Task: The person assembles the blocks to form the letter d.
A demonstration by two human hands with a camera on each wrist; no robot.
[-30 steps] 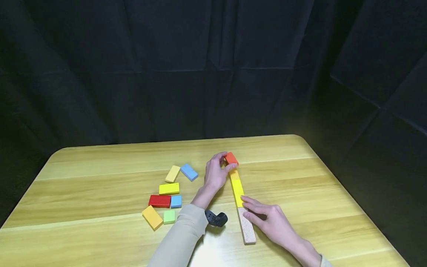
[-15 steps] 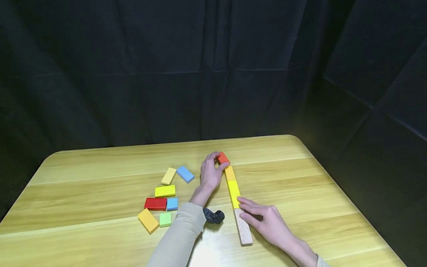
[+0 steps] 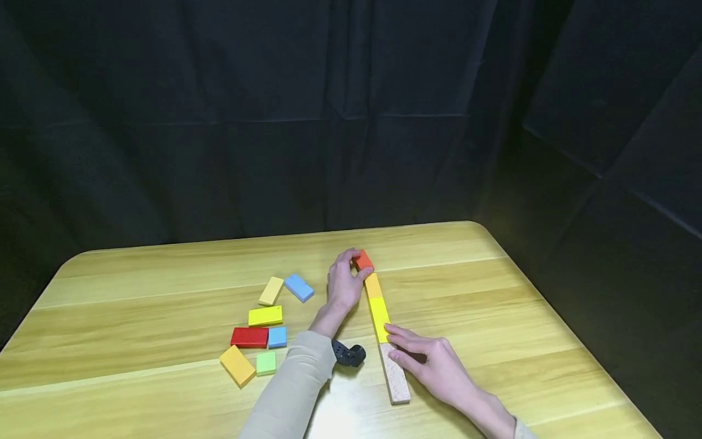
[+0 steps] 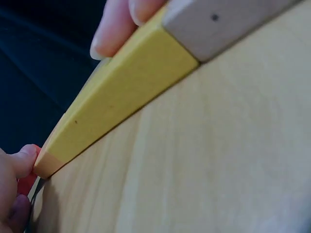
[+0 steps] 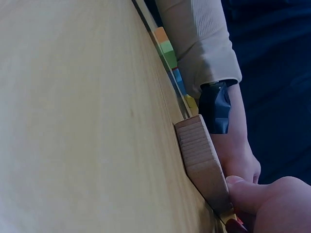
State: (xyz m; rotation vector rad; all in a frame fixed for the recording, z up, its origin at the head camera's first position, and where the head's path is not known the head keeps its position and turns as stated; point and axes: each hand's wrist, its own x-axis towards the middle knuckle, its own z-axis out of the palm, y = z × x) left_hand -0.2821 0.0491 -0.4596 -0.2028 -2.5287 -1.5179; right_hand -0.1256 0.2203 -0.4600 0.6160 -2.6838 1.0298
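In the head view a row of flat blocks runs away from me: a speckled whitish block (image 3: 395, 375), a yellow block (image 3: 379, 320) and an orange block (image 3: 373, 285). At the far end sits a red-orange block (image 3: 364, 260), slightly turned against the row; my left hand (image 3: 343, 281) pinches it between thumb and fingers. My right hand (image 3: 436, 366) reaches in from the right with loosely bent fingers. Its fingertips (image 4: 104, 46) rest on the yellow block in the left wrist view, and its thumb (image 5: 238, 184) touches the side of the speckled block in the right wrist view.
Left of my left arm lie a red block (image 3: 249, 338), small blue (image 3: 277, 337) and green (image 3: 266, 363) blocks, an orange-yellow block (image 3: 237, 366), and a yellow (image 3: 265, 316), a pale yellow (image 3: 271, 291) and a longer blue block (image 3: 298, 287). A black wrist device (image 3: 349, 354) juts from my left sleeve.
The left hand has shifted the red-orange block slightly left, and more of the orange block shows. The right hand stays at the row. The whole head view has slid a little.
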